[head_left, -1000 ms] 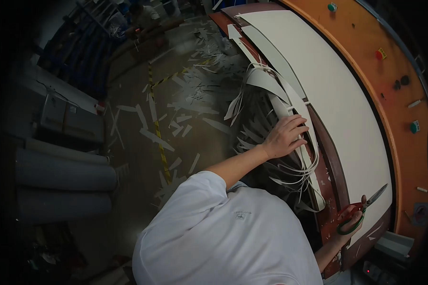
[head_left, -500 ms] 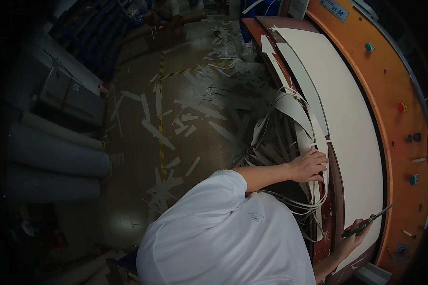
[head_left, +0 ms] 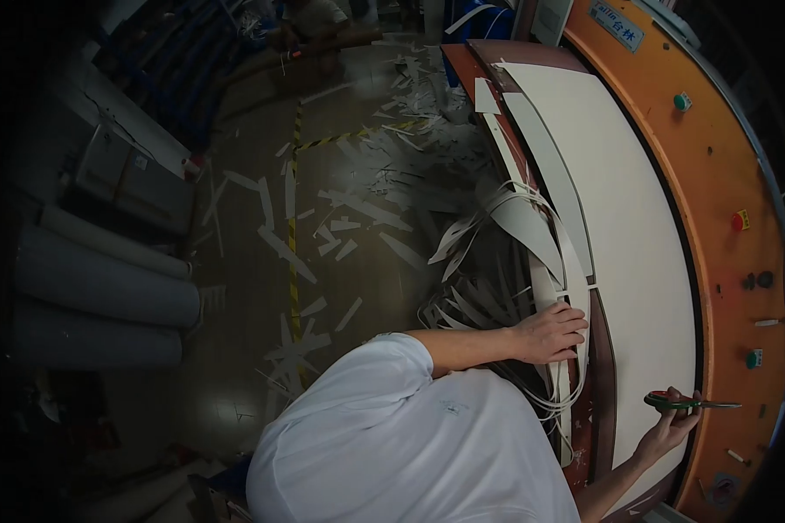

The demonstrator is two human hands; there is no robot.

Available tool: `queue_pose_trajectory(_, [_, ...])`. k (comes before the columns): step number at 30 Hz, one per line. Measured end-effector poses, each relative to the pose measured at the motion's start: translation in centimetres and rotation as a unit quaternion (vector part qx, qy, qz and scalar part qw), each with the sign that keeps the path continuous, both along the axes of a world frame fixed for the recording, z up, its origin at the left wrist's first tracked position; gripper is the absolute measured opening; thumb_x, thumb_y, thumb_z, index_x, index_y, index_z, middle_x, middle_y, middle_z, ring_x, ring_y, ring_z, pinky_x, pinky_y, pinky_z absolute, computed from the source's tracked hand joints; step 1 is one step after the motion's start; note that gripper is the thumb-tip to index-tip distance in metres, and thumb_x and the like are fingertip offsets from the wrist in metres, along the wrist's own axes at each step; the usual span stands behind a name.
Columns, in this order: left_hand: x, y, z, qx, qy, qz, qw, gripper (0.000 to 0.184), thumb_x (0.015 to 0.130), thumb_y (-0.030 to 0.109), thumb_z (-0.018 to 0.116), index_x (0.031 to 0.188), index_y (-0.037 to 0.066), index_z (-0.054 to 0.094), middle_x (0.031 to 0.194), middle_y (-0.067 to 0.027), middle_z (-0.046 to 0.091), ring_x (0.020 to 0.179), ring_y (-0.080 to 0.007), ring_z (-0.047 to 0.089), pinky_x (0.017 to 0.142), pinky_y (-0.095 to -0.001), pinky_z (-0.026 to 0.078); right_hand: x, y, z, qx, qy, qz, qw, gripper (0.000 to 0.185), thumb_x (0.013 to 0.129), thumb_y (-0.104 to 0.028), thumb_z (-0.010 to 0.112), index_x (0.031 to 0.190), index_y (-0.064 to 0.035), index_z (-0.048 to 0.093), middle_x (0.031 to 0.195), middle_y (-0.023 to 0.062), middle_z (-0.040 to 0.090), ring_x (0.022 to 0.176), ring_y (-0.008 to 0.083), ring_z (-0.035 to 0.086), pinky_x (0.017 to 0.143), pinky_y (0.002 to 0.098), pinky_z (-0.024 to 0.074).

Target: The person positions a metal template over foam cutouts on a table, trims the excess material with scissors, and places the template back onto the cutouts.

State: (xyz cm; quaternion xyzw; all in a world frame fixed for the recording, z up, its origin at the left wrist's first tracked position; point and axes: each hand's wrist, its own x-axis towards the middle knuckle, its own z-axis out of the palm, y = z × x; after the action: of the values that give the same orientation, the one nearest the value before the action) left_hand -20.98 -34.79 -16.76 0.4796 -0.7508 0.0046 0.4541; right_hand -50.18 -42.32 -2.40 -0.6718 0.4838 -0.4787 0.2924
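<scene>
My left hand [head_left: 550,333] rests on a bundle of thin white strips [head_left: 576,261] at the near edge of the machine bed, its fingers curled over them. A wider curled white piece [head_left: 525,228] lies just beyond that hand. My right hand [head_left: 672,427] is wrapped round the handles of green and red scissors [head_left: 682,403], above the large white sheet [head_left: 628,192]. The scissor blades point right, towards the orange machine panel. Grey-white strips [head_left: 475,305] hang down beside the bed, partly hidden by my left arm.
An orange machine panel [head_left: 672,157] with buttons runs along the right. Cut scraps [head_left: 366,205] litter the floor, which has yellow-black tape [head_left: 294,235]. Large grey rolls [head_left: 105,288] and a grey box [head_left: 131,179] stand left. Another person [head_left: 316,19] is at the far back.
The camera view has shifted. My right hand has turned the scissors so the blades point right rather than up and right. My left hand stays on the strips.
</scene>
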Motion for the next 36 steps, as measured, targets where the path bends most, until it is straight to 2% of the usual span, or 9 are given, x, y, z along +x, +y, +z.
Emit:
queue_pose_trajectory(3, [-0.1,-0.1,0.6,0.01,0.009,0.002,1.0,0.026,0.083,0.025,0.069,0.1,0.005,0.064,0.117,-0.0115,0.06,0.119,-0.0285,0.051,0.101,-0.0418,0.037,-1.1,-2.3,-0.8,-0.001,-0.024,0.051,0.998,0.044,0.099,0.001,0.048,0.141,-0.0004,0.037,0.103,0.0135,0.064,0.092,0.0177,0.064,0.08,0.033,0.0549])
queue_pose_trajectory(5, [-0.4,-0.4,1.1,0.029,-0.009,0.012,0.999,0.026,0.082,0.023,0.069,0.101,0.006,0.064,0.12,-0.0115,0.06,0.119,-0.0294,0.052,0.1,-0.0422,0.038,0.5,-2.8,0.6,0.01,0.025,-0.038,0.999,0.041,0.094,0.002,0.057,0.133,0.0028,0.044,0.094,0.0106,0.065,0.085,0.0163,0.064,0.079,0.0303,0.0537])
queue_pose_trajectory(8, [-1.1,-0.8,1.5,0.069,-0.048,0.017,0.996,0.032,0.08,0.019,0.071,0.11,0.007,0.066,0.124,-0.0102,0.06,0.123,-0.0284,0.052,0.1,-0.0439,0.038,-0.2,-5.8,0.2,-0.022,0.09,-0.062,0.994,0.047,0.087,-0.007,0.069,0.128,0.0018,0.047,0.088,0.0105,0.067,0.082,0.0155,0.068,0.074,0.0291,0.0545])
queue_pose_trajectory(11, [-1.5,-0.9,1.2,0.077,-0.066,0.022,0.995,0.03,0.083,0.02,0.07,0.111,0.008,0.068,0.128,-0.0085,0.06,0.124,-0.0287,0.051,0.101,-0.0443,0.037,-0.3,-8.4,0.5,0.026,0.103,-0.089,0.99,0.057,0.085,-0.017,0.073,0.129,0.0047,0.044,0.088,0.0129,0.069,0.077,0.0188,0.07,0.071,0.0306,0.0558])
queue_pose_trajectory(16, [-1.7,-1.0,1.1,0.086,-0.081,0.028,0.993,0.032,0.082,0.02,0.07,0.113,0.01,0.068,0.13,-0.0084,0.059,0.125,-0.0284,0.051,0.1,-0.0448,0.037,-1.3,-15.3,-1.7,-0.039,0.216,-0.159,0.962,0.068,0.082,-0.031,0.079,0.127,0.0039,0.044,0.087,0.0135,0.068,0.075,0.0218,0.069,0.07,0.0325,0.0552])
queue_pose_trajectory(19, [-1.8,-1.1,1.3,0.093,-0.082,0.023,0.992,0.032,0.082,0.02,0.07,0.113,0.01,0.068,0.13,-0.0083,0.059,0.125,-0.0283,0.051,0.1,-0.0449,0.037,-0.4,-20.0,-2.2,-0.146,0.225,-0.162,0.949,0.064,0.083,-0.033,0.077,0.127,-0.0011,0.044,0.092,0.0167,0.07,0.079,0.028,0.071,0.065,0.0388,0.0553])
queue_pose_trajectory(26, [-1.1,-0.7,2.1,0.099,-0.044,0.024,0.994,0.031,0.081,0.021,0.071,0.109,0.009,0.067,0.126,-0.0078,0.06,0.124,-0.0266,0.052,0.101,-0.0414,0.038,2.6,-29.0,0.0,-0.108,0.362,-0.224,0.898,0.068,0.089,-0.044,0.068,0.135,-0.0034,0.041,0.099,0.0179,0.07,0.089,0.033,0.07,0.073,0.0424,0.0551])
queue_pose_trajectory(34, [-0.4,0.1,0.7,0.041,-0.003,0.02,0.999,0.024,0.082,0.021,0.07,0.101,0.008,0.066,0.122,-0.0086,0.059,0.123,-0.0258,0.051,0.101,-0.0411,0.038,2.3,-32.5,-2.0,-0.104,0.292,-0.279,0.909,0.074,0.093,-0.057,0.057,0.142,-0.0048,0.038,0.105,0.0181,0.07,0.094,0.0366,0.068,0.079,0.044,0.055])
queue_pose_trajectory(36, [-0.5,-0.2,0.2,0.009,-0.006,0.023,1.0,0.025,0.081,0.025,0.071,0.098,0.007,0.066,0.119,-0.0099,0.06,0.121,-0.0268,0.051,0.1,-0.0417,0.039,1.7,-32.5,-2.2,-0.103,0.285,-0.262,0.916,0.075,0.091,-0.058,0.059,0.141,-0.0049,0.043,0.101,0.0133,0.071,0.093,0.0331,0.069,0.08,0.0418,0.054])
